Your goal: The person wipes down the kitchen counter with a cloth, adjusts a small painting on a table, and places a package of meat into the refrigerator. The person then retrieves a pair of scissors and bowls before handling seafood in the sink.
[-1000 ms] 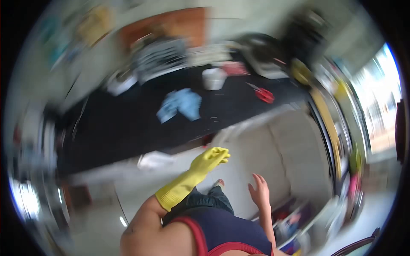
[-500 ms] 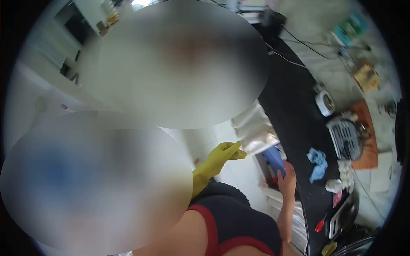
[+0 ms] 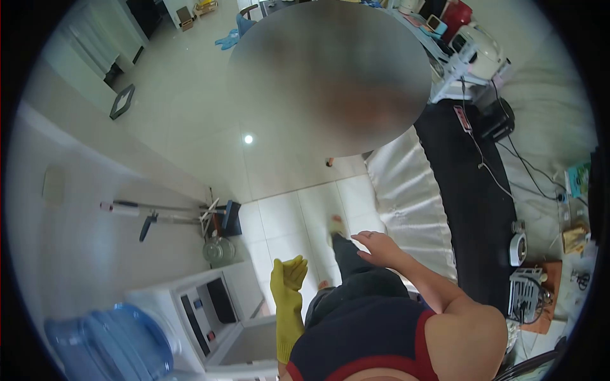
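Note:
My left hand wears a yellow rubber glove and is raised at the lower middle, with loosely bent fingers and nothing seen in it. Close to its left stands a white water dispenser with a blue bottle. My right hand is bare, its fingers apart and no object visible in it. It hovers over the tiled floor, left of the pale satin curtain under the black counter.
Mops and a clear jug stand by the left wall. A dish rack, a roll of tape and cables are on the counter at right. A blurred oval hides the top middle.
The view has swung toward the open floor and dispenser. My right hand has left the blue object it touched under the counter. My gloved left hand now shows its palm, with fingers less closed.

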The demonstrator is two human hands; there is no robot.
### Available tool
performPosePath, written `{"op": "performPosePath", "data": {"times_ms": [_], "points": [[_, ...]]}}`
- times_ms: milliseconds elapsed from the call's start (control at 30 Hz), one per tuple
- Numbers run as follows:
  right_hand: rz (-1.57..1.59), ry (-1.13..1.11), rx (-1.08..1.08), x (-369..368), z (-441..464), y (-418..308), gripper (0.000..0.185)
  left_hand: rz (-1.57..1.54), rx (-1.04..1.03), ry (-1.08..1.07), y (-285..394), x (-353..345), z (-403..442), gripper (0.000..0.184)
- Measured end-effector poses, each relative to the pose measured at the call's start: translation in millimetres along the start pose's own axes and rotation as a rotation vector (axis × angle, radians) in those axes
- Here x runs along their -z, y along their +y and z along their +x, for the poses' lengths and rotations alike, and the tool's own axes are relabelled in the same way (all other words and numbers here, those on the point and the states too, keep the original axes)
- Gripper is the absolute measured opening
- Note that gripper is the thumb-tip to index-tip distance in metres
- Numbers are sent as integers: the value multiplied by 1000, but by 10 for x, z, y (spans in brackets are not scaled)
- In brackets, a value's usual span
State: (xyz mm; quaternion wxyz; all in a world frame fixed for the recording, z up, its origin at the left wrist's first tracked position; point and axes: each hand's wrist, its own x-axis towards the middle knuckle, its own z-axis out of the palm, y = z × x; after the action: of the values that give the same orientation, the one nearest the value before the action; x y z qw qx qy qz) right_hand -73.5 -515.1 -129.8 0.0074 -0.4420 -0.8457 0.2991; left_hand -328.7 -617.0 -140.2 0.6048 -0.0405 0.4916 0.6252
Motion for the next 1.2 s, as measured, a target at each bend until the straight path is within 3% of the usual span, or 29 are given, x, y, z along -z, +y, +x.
{"op": "performPosePath", "data": {"times_ms": [200,267,367,533,633,667,733,800,1000,1067,1133,1200], "points": [[9,53,143,706,1864,624,43,10,-66,152,655,-745,1323,47],[-17,-47,114,1022,2443,681,46,-39,-126,141,1003,-1024,1674,48],[-26,30,156,1598,3243,717,45,-19,-173,77,1490,-1291,2136,49],[-18,45,186,2177,4402,753,45,6,-53,298,2237,-1795,2882,52],[-83,-4,171,2382,4968,804,47,-49,-19,147,2542,-1980,3525,49],[-105,73,265,2327,5117,998,49,-58,10,85,2636,-2066,3733,46],[-63,-1,182,2397,5411,1100,52,-59,64,41,2799,-2193,4199,43],[-78,-69,89,2557,5743,1015,53,-96,29,3,3081,-2433,4499,41],[-166,-138,203,2951,7056,565,49,-42,-14,-83,3860,-2782,4997,42],[-115,-180,178,3006,7561,441,48,-18,-53,7,4118,-2822,5209,44],[-109,-115,371,3031,8038,324,48,32,-96,107,4346,-2830,5452,47],[-117,-170,414,3089,8510,204,49,12,-113,194,4552,-2823,5771,51]]}}
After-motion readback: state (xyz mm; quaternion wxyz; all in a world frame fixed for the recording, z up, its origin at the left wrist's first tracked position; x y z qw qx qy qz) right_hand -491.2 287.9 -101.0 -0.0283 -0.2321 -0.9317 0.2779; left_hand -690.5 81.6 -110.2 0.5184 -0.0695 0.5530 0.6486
